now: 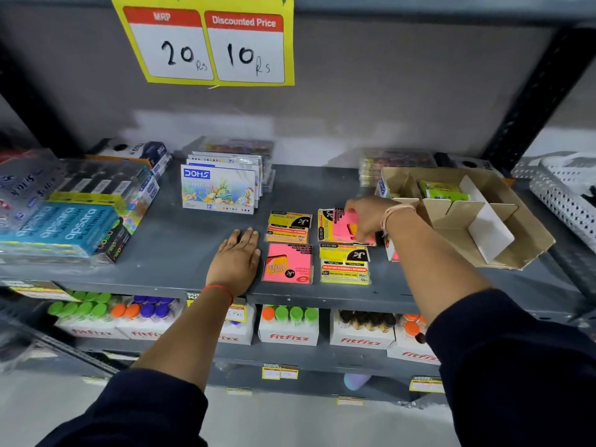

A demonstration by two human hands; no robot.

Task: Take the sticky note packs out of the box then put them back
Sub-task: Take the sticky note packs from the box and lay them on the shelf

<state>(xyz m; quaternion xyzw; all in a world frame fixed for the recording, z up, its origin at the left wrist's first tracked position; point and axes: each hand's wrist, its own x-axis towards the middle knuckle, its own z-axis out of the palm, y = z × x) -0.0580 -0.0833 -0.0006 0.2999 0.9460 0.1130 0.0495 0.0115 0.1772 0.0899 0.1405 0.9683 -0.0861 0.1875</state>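
Note:
Several sticky note packs lie flat on the grey shelf (180, 246): a yellow pack (289, 227), a pink pack (288, 263), another yellow pack (344, 264) and a pink-and-yellow pack (338, 225). My right hand (369, 217) rests on that last pack with fingers curled around its right edge. My left hand (238, 256) lies flat and open on the shelf, just left of the pink pack. The cardboard box (522, 233) with dividers stands at the right, and a green pack (443, 190) is still inside it. Another pack (391, 253) peeks out under my right wrist.
A stack of DOMS oil pastel boxes (219, 188) stands behind the packs. Pencil packs (69, 221) fill the left of the shelf. A white perforated basket (564, 191) sits at the far right. Fitfizz bottle boxes (288, 327) line the shelf below. A yellow price sign (206, 40) hangs above.

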